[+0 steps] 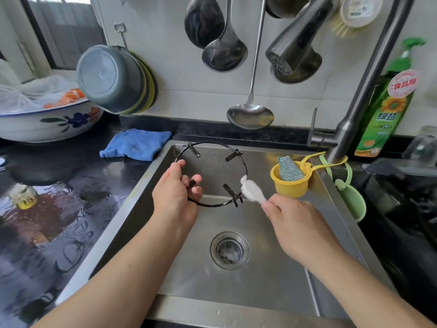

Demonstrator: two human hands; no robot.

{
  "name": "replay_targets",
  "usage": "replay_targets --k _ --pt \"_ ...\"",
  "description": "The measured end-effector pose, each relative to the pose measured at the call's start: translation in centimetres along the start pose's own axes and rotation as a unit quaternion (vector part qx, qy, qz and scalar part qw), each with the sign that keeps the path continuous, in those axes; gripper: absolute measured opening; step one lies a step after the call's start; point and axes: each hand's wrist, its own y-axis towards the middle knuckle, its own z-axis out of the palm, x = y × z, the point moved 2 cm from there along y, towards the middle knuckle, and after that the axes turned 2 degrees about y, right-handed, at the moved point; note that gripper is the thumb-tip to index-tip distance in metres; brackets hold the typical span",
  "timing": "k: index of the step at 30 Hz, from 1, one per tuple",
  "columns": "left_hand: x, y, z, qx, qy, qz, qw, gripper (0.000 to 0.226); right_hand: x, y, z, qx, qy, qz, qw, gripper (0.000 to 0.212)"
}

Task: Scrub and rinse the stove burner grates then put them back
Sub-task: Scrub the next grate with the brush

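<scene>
- Left hand (pixel 176 185) grips the burner grate (pixel 211 173) on its left arc, fingers curled round the ring and one inner prong — grate held tilted above the sink basin, far edge up near the back wall of the sink.
- Right hand (pixel 296 223) pinches the handle of a white brush (pixel 251 191); brush head sits against the grate's right side, just beside the lower-right prong.
- Sink (pixel 272 287): stainless, takes up the centre of the view; both forearms reach in over its front rim.
- Bench (pixel 54 209): dark, wet and glossy, left of the sink.
- Large white bowl (pixel 47 125) with blue flower pattern, far left on the bench, white cloth and something orange inside.
- Grey basin (pixel 110 79) hanging on the wall behind the bowl, yellow-green ones stacked behind it.
- Faucet (pixel 369 79): tall grey neck rising at the sink's back right, spray head pointing down-left, above the grate.
- Ladles (pixel 223 53) hanging on the tiled wall; one long-handled ladle reaches down close to the sink's back edge.
- Green soap bottle (pixel 387 107), pump top, right of the faucet base.
- Blue cloth (pixel 137 144) folded on the bench at the sink's back-left corner.
- Green holder (pixel 352 200) hung at the sink's right edge.
- Yellow cup (pixel 290 184) hung from the faucet base, inside the sink's right wall — teal scouring pad (pixel 289 168) standing in it.
- Drain strainer (pixel 229 250), centre of the sink floor, below and between the hands.
</scene>
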Motion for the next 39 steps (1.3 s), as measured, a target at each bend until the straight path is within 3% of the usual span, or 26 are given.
replay_targets --k 2,6,10,14,19,25,30,31,35,36,39 --pt "0.3 -0.2 0.3 0.016 0.003 -0.017 1.0 0.022 0.2 -0.2 0.6 0.035 0.0 -0.021 0.999 0.039" --pt "0.5 -0.5 0.5 0.034 0.001 -0.048 0.998 0.021 -0.8 1.0 0.0 0.009 0.018 0.011 1.0 0.039" --pt "0.3 -0.4 0.5 0.042 -0.003 -0.057 0.997 0.02 -0.9 0.2 0.5 0.031 0.029 -0.027 0.999 0.037" --pt "0.3 -0.6 0.7 0.063 0.008 -0.072 0.995 0.021 -2.1 1.6 -0.6 0.0 0.017 0.025 1.0 0.036" --pt "0.0 -0.2 0.5 0.075 -0.003 -0.084 0.994 0.02 -1.4 0.0 0.5 0.077 0.052 -0.019 0.995 0.037" --pt "0.7 -0.5 1.1 0.133 0.045 -0.136 0.981 0.023 -3.7 2.5 -1.6 -0.043 0.028 0.056 0.997 0.041" --pt "-0.1 0.4 0.5 0.105 0.005 -0.133 0.986 0.017 -2.4 -0.3 -0.2 0.147 0.067 0.019 0.987 0.032" --pt "-0.1 0.5 0.4 0.103 0.003 -0.133 0.986 0.018 -2.3 -0.2 -0.2 0.149 0.058 0.02 0.987 0.032" --pt "0.6 -0.2 1.0 0.129 0.035 -0.144 0.981 0.024 -3.4 2.5 -2.0 -0.01 0.013 0.066 0.998 0.037" --pt "0.7 -0.2 1.0 0.131 0.04 -0.143 0.98 0.024 -3.6 2.6 -2.2 -0.018 0.019 0.066 0.997 0.038" --pt "0.4 0.0 0.8 0.122 0.03 -0.135 0.983 0.023 -2.9 0.9 -0.8 0.1 0.029 0.044 0.994 0.037"
